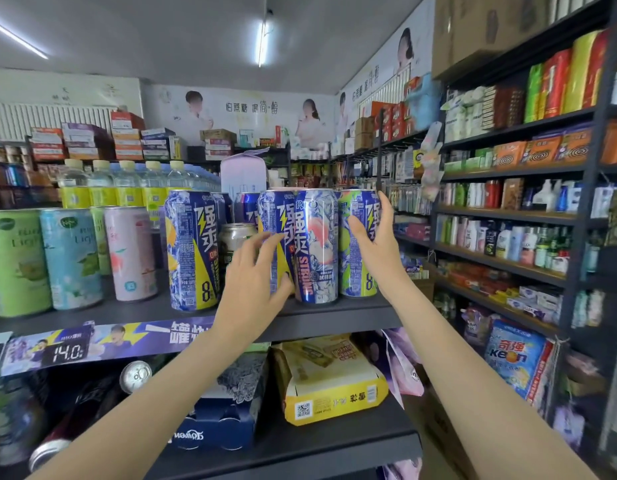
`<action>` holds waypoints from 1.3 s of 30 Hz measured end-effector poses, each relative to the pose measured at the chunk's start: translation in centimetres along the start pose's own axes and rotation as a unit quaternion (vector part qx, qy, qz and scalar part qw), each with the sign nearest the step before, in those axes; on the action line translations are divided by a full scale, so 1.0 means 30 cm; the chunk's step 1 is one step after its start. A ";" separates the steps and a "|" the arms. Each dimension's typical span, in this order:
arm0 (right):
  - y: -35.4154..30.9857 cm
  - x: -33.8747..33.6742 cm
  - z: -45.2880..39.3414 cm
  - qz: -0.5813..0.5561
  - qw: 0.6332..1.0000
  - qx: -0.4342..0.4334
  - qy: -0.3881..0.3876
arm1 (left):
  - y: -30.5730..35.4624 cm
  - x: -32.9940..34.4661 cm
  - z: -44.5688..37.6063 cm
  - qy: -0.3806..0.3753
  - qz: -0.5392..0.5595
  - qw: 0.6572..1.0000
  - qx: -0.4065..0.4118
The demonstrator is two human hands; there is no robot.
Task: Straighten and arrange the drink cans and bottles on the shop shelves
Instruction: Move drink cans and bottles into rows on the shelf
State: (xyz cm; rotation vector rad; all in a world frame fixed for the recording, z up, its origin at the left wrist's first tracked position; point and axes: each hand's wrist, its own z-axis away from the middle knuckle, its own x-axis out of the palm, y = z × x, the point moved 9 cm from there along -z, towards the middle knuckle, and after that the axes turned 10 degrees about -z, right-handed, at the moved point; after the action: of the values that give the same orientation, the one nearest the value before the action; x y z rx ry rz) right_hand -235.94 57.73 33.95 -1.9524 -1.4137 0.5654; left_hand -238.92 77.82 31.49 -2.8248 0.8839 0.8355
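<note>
Both hands are squaring up the tall blue cans at the right end of the dark shelf (334,315): the left hand (255,271), fingers spread, cups the yellow-bolt can (276,237), thumb at its foot; the right hand (373,240) lies flat-fingered against the green-and-blue can (357,244), with the peach can (317,244) standing between them. Next, I judge, comes a gentle nudge to line up the labels; these cans stand near the shelf's front lip and right end, so little room lies that way, while a gap opens leftward before the lemon can (191,251), where a short silver can (236,237) sits behind.
</note>
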 end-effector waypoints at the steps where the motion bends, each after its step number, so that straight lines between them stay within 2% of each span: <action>1: 0.014 -0.006 0.013 0.009 1.000 0.018 0.003 | -0.015 -0.030 0.003 0.024 -0.002 1.000 -0.003; 3: -0.005 -0.031 0.040 0.061 0.997 0.013 0.037 | -0.066 -0.110 0.019 0.095 -0.010 0.995 -0.028; 5: -0.131 -0.032 0.082 0.108 0.987 -0.092 0.079 | -0.145 -0.191 0.042 0.166 -0.015 0.982 -0.085; 6: -0.212 -0.002 0.106 0.123 0.977 -0.156 0.075 | -0.187 -0.218 0.051 0.183 -0.013 0.976 -0.118; 8: -0.319 0.124 0.137 0.146 0.962 -0.229 -0.001 | -0.275 -0.221 0.055 0.161 0.004 0.970 -0.184; 10: -0.339 0.298 0.156 0.181 0.951 -0.229 -0.100 | -0.340 -0.186 0.053 0.092 0.037 0.968 -0.231; 12: -0.303 0.456 0.167 0.247 0.929 -0.224 -0.162 | -0.358 -0.147 0.048 0.028 0.084 0.970 -0.227; 16: -0.171 0.615 0.151 0.440 0.852 -0.213 -0.187 | -0.394 -0.134 0.044 0.002 0.132 0.969 -0.209; 19: -0.150 0.655 0.148 0.475 0.835 -0.209 -0.184 | -0.441 -0.150 0.046 0.009 0.156 0.967 -0.202; 23: -0.168 0.668 0.149 0.449 0.861 -0.177 -0.159 | -0.470 -0.161 0.049 -0.004 0.163 0.969 -0.187; 27: -0.217 0.661 0.194 0.440 0.863 -0.210 -0.137 | -0.469 -0.165 0.055 -0.002 0.172 0.970 -0.174; 32: -0.185 0.603 0.199 0.358 0.917 -0.099 -0.142 | -0.482 -0.151 0.064 -0.023 0.180 0.966 -0.186; 35: -0.214 0.517 0.209 0.246 0.962 -0.059 -0.106 | -0.459 -0.181 0.095 -0.045 0.151 0.969 -0.189; 37: -0.284 0.462 0.247 0.182 0.976 -0.063 -0.100 | -0.431 -0.253 0.143 -0.018 0.096 0.980 -0.173; 39: -0.380 0.422 0.309 0.139 0.981 -0.075 -0.116 | -0.402 -0.339 0.222 0.042 0.086 0.982 -0.163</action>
State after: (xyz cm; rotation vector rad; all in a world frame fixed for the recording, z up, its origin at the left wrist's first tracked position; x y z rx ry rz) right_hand -245.63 74.39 36.12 -2.2856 -1.3597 0.8604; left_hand -242.52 94.46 29.95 -3.1164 1.1098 0.9691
